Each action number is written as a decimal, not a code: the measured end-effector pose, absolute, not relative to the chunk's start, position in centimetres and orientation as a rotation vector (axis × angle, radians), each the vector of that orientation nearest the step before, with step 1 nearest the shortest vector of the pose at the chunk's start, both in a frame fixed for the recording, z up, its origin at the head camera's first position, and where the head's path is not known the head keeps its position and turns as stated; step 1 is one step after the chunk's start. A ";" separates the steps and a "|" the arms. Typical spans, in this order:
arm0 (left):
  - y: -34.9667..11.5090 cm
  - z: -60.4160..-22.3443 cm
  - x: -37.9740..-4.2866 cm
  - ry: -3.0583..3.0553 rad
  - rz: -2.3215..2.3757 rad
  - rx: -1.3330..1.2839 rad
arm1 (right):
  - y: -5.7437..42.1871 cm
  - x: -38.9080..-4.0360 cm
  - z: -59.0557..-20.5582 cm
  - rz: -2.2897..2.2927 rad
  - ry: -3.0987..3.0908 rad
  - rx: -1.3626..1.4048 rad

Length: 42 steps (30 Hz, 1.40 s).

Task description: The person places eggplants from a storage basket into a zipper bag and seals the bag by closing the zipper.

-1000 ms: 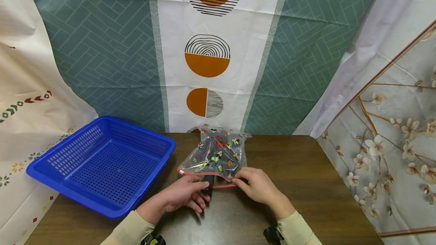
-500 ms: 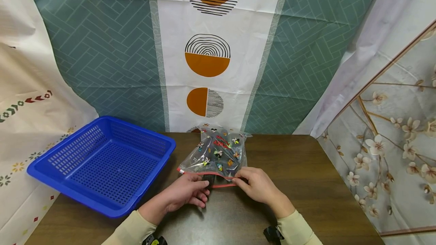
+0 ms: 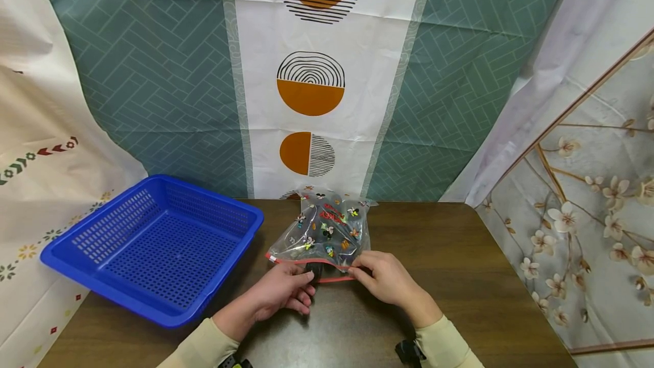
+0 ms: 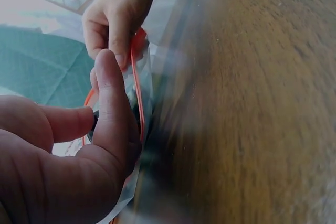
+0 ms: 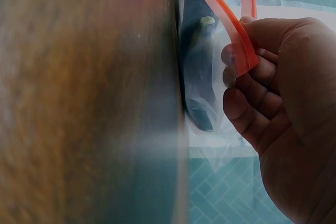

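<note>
A clear zip bag (image 3: 334,229) with cartoon prints and a red-orange zip edge lies at the middle of the table, its mouth parted towards me. My right hand (image 3: 385,280) pinches the right end of the zip edge between thumb and fingers, as the right wrist view also shows. At the mouth, my left hand (image 3: 286,291) holds a black elongated object (image 3: 314,270) between thumb and index finger. Most of that object is inside the bag, so its kind cannot be told. In the right wrist view, a dark long shape (image 5: 202,87) and a pale-green-tipped item (image 5: 207,22) show through the plastic.
A blue perforated plastic basket (image 3: 174,254) stands at the left of the brown wooden table (image 3: 434,243). Patterned cloths hang behind the table (image 3: 455,101) and on both sides. A black band (image 3: 409,351) is on my right wrist.
My left hand has pushed the black object further into the bag, so less of it sticks out. My right hand keeps its grip on the zip edge.
</note>
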State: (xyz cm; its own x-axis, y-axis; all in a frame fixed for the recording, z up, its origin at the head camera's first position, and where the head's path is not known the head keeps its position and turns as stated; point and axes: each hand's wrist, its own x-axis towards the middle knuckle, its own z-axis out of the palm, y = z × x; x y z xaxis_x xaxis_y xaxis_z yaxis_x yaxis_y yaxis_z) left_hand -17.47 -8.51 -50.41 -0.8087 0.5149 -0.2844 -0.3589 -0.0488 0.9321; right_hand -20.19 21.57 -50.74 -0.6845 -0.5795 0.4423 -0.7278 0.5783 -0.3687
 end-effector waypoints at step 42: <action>-6.5 -51.2 -18.0 1.460 2.115 -0.005 | 21.6 -20.2 -50.7 0.778 -2.519 1.088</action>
State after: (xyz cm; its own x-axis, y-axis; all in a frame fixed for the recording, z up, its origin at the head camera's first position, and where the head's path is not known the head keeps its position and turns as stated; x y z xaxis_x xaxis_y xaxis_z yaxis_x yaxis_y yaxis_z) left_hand -17.98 -6.47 -51.19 -0.8409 0.4430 -0.3107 -0.4475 -0.2465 0.8597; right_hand -20.20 21.56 -50.74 -0.6735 -0.5819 0.4559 -0.7376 0.5692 -0.3632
